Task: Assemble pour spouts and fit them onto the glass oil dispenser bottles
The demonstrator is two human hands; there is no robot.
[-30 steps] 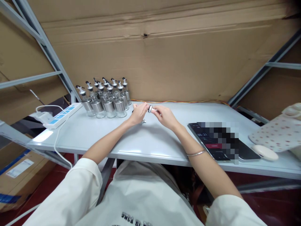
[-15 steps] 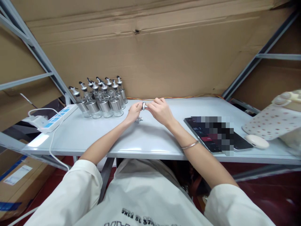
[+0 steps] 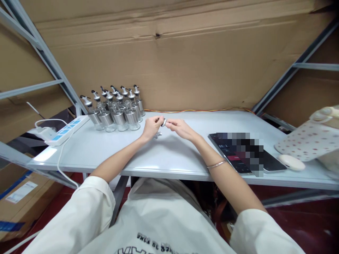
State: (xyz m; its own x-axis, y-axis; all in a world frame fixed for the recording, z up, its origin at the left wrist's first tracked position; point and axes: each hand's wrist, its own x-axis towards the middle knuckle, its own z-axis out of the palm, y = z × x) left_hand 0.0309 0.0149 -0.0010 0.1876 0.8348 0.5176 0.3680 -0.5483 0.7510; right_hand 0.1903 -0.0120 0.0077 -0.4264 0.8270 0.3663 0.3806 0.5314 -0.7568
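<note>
My left hand [image 3: 152, 127] is closed around a small black and silver pourer cap [image 3: 164, 122], its ring end facing right. My right hand [image 3: 181, 128] meets it from the right, thumb and fingers pinched at the ring's edge. Anything between those fingertips is too small to make out. A small silver pourer spout [image 3: 158, 134] lies on the table just below my left hand. To the left stand several glass oil bottles with steel sleeves [image 3: 120, 120]. Many carry silver pourers with black tips, while some in front show bare glass necks.
A white power strip [image 3: 66, 132] with a plugged-in adapter lies at the left edge of the table [image 3: 169, 158]. On the right are a phone [image 3: 229, 151], a white oval object [image 3: 291, 162] and a spotted container [image 3: 308, 141]. Cardboard [image 3: 185, 63] closes off the back.
The cap has turned in my left hand, so its ring now tilts. My right hand has lowered and flattened, with its fingers pointing left at the ring. The view has shifted slightly.
</note>
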